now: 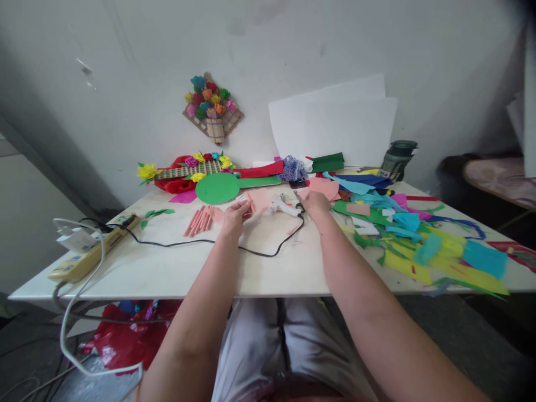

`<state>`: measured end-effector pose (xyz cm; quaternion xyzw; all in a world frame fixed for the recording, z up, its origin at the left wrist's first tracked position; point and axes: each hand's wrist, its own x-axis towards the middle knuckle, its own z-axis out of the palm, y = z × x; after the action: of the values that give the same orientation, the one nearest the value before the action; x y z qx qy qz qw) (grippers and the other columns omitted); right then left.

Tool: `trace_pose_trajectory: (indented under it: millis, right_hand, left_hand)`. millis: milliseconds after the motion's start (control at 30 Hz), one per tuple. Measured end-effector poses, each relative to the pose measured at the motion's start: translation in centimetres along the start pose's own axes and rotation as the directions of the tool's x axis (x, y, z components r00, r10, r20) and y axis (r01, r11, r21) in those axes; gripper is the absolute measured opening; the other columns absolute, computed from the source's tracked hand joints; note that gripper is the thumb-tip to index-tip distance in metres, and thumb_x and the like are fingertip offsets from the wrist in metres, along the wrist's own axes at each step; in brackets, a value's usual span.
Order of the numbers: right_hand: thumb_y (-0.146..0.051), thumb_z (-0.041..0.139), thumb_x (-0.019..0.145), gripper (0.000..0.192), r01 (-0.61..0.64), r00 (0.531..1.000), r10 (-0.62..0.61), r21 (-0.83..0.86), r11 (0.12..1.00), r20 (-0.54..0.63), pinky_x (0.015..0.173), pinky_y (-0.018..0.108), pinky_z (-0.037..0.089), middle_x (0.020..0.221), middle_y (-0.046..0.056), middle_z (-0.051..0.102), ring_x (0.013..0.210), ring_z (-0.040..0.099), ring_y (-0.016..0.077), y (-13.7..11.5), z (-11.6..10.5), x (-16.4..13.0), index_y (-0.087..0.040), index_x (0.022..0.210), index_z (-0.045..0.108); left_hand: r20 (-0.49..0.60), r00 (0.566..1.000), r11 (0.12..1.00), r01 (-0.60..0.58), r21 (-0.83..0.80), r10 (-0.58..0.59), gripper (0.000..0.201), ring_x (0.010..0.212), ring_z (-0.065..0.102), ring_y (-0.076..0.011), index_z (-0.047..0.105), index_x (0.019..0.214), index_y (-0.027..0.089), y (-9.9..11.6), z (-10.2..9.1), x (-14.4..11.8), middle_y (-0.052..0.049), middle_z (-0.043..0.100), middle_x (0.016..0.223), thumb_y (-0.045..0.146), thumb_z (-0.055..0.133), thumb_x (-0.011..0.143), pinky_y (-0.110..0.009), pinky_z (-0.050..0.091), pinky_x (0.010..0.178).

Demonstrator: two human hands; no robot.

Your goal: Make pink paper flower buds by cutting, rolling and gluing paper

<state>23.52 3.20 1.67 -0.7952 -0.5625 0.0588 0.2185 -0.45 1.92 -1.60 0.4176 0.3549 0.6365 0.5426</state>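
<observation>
My left hand [233, 216] rests on the white table [167, 268] with its fingers closed on a pink paper piece [258, 200]. Just left of it lie several rolled pink paper sticks [200, 220]. My right hand [315, 203] reaches to the rear end of a white glue gun [283, 207] and touches it where its black cord [268, 251] leaves. The cord loops across the table to a power strip [90, 252] at the left edge. Another pink paper sheet [325, 187] lies just beyond my right hand.
A green paper disc [218, 188] and a striped piece with paper flowers [188, 167] lie at the back. Coloured paper scraps [419, 240] cover the right side. A dark jar [397, 159], white sheets [335, 128] and a flower wall piece [213, 107] stand behind.
</observation>
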Motion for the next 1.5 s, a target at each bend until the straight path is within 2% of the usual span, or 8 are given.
trace_pose_trajectory:
  millis: [100,500,933,1000,1100,1233,1333,1500]
  right_hand:
    - [-0.027,0.064,0.073,0.04,0.027,0.997,-0.02,-0.09,0.996,0.069,0.081,0.035,0.045,0.11,0.018,0.062,0.105,0.058,0.0288,0.0,0.5,0.0,-0.012,0.11,0.062]
    - [-0.012,0.052,0.078,0.032,0.087,0.996,-0.087,-0.159,0.983,0.006,0.08,0.035,0.044,0.111,0.02,0.062,0.105,0.059,0.0282,-0.3,0.6,-0.3,-0.011,0.108,0.063]
    - [-0.031,0.058,0.076,0.03,0.17,0.978,-0.137,0.219,0.961,-0.158,0.075,0.032,0.045,0.1,0.009,0.068,0.096,0.061,0.0241,-0.7,1.5,-0.1,-0.022,0.105,0.064]
    - [-0.035,0.058,0.077,0.025,0.131,0.991,-0.101,0.44,0.889,-0.093,0.065,0.027,0.046,0.091,0.007,0.069,0.084,0.063,0.0199,-0.7,1.3,-0.1,-0.02,0.096,0.066]
    - [-0.045,0.056,0.078,0.031,-0.077,0.986,-0.074,0.804,0.59,0.148,0.041,0.019,0.035,0.07,0.006,0.066,0.055,0.058,0.0122,-0.5,0.8,0.0,-0.015,0.085,0.061]
    - [-0.054,0.053,0.079,0.038,-0.313,0.921,-0.165,0.923,0.226,0.353,0.031,0.018,0.019,0.057,0.002,0.058,0.042,0.048,0.0078,-0.1,0.0,-0.2,-0.015,0.078,0.052]
    - [-0.059,0.05,0.079,0.042,-0.334,0.898,-0.248,0.93,0.152,0.363,0.032,0.018,0.022,0.056,0.0,0.054,0.042,0.046,0.0079,-0.1,-0.4,-0.4,-0.017,0.079,0.052]
    - [-0.059,0.049,0.079,0.043,-0.238,0.869,-0.395,0.951,0.195,0.298,0.037,0.02,0.029,0.06,0.001,0.055,0.046,0.048,0.0095,-0.6,-0.4,-1.1,-0.017,0.083,0.052]
  left_hand:
    - [0.001,1.0,1.0,0.008,0.004,-0.008,0.036,0.05,0.051,-0.0062,0.063,0.068,0.012,0.0,0.0,0.0,0.001,0.058,0.059,0.035,0.082,0.048,-0.018,0.04,0.049]
    - [0.012,1.0,1.0,-0.005,0.006,0.005,0.035,0.05,0.05,-0.0067,0.064,0.065,0.012,0.2,-0.1,-0.2,0.0,0.057,0.057,0.034,0.083,0.046,-0.019,0.04,0.048]
    - [0.007,0.999,0.998,-0.031,-0.06,0.032,0.03,0.053,0.052,-0.0079,0.065,0.068,0.012,-0.1,-0.6,0.3,0.0,0.059,0.06,0.032,0.081,0.051,-0.024,0.048,0.057]
    - [0.01,0.999,0.997,-0.036,-0.066,0.037,0.03,0.053,0.053,-0.0077,0.065,0.068,0.012,-0.2,-0.7,0.4,0.0,0.059,0.061,0.032,0.081,0.051,-0.023,0.049,0.057]
    - [0.013,0.999,0.997,-0.037,-0.073,0.038,0.03,0.054,0.053,-0.0073,0.066,0.069,0.012,-0.3,-0.8,0.5,0.0,0.06,0.061,0.031,0.081,0.052,-0.023,0.05,0.057]
    - [0.007,0.999,0.996,-0.036,-0.086,0.037,0.031,0.054,0.053,-0.0076,0.065,0.07,0.012,-0.3,-0.8,0.5,0.0,0.06,0.061,0.031,0.081,0.051,-0.022,0.05,0.055]
    - [-0.009,0.999,0.995,-0.032,-0.096,0.031,0.03,0.054,0.054,-0.0078,0.065,0.071,0.012,-0.2,-0.8,0.4,0.0,0.06,0.062,0.03,0.081,0.052,-0.022,0.05,0.055]
    - [-0.047,0.999,0.992,-0.022,-0.121,0.017,0.027,0.057,0.057,-0.0096,0.064,0.073,0.012,-0.1,-0.8,0.5,-0.001,0.061,0.064,0.027,0.079,0.056,-0.026,0.053,0.06]
